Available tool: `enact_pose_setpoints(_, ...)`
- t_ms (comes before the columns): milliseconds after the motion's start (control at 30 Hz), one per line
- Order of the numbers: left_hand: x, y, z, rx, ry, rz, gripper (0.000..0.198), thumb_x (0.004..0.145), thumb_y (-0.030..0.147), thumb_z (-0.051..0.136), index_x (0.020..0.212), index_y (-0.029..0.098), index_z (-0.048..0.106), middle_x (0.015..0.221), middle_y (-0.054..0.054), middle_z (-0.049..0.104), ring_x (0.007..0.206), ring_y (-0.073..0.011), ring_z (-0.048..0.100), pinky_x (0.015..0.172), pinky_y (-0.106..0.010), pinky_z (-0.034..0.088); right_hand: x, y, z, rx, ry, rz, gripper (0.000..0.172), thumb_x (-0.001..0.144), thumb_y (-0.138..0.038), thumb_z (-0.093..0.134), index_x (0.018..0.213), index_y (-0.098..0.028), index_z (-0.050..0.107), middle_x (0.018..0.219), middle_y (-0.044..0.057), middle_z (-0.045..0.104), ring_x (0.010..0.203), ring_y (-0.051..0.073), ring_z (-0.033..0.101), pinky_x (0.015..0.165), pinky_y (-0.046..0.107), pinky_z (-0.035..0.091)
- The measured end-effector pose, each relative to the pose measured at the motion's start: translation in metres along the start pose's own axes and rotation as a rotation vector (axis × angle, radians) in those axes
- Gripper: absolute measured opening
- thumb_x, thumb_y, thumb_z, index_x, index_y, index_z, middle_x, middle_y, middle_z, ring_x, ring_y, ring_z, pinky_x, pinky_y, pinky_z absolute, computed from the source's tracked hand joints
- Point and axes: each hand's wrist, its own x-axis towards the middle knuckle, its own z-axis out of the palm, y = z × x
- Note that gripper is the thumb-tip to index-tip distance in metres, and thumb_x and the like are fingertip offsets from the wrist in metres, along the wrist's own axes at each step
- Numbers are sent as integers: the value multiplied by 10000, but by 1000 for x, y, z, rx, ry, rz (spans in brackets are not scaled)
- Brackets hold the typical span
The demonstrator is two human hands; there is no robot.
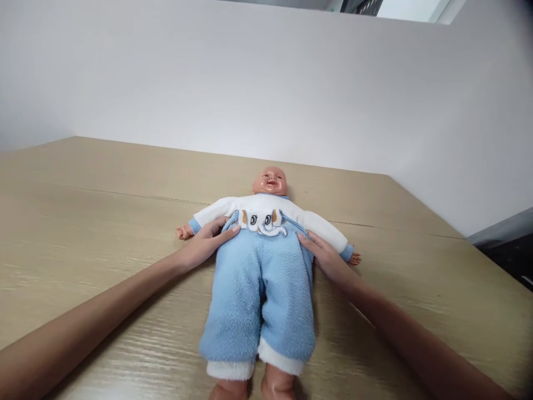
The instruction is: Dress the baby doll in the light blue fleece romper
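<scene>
doll (266,244) lies face up on wooden table (104,222), between both hands. left hand (206,241) and right hand (322,253) rest at the waist of the blue fleece trousers (260,294), fingers together, thumbs near the waistband; pinching cannot be confirmed. judged step: adjusting the waistband. next needs an even two-sided grip.

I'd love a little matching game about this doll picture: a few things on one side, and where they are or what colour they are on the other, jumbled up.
Things:
1. left hand
2. right hand
3. doll's trousers
4. doll's head
5. table

Descriptions:
A. fluffy light blue
B. light wood grain
C. at the doll's waist, on the picture's left
D. farthest from the camera, bare
E. at the doll's waist, on the picture's right

Pairs: 1-C, 2-E, 3-A, 4-D, 5-B
</scene>
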Motion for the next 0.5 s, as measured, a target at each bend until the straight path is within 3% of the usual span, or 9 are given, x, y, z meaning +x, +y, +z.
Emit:
enact_pose_setpoints(133,3,-6,5,-208,-100,-4,521,1002,614,703,1365,241,715,1232,-93,768,1133,-287,688,995,-356,508,-8,-5,15,295,3,117,444,879,-628,809,1213,-335,790,1486,-8,728,1511,312,550,1371,490,289)
enact_pose_setpoints(233,4,-5,3,-150,-92,12,493,1014,604,687,1354,250,730,1243,-88,764,1166,-292,679,1044,-363,503,-10,-9,13,300,-24,117,463,929,-610,752,1302,-336,772,1557,-7,683,1570,320,492,1387,515,257)
enact_pose_setpoints(367,-3,-3,-25,183,-96,86,370,1016,579,676,1124,241,781,1174,-67,733,1175,-302,627,1038,-362,492,-15,3,-32,-56,-255,17,615,910,-469,784,1497,-329,670,1698,4,543,1661,365,331,1404,593,130)
enact_pose_setpoints(500,-11,-2,-55,302,-317,108,315,1015,476,691,1207,228,721,1214,-81,701,1191,-306,622,1049,-390,498,-23,12,-75,-437,-396,-114,846,891,-485,823,1656,-330,496,1779,62,411,1678,443,259,1373,703,94)
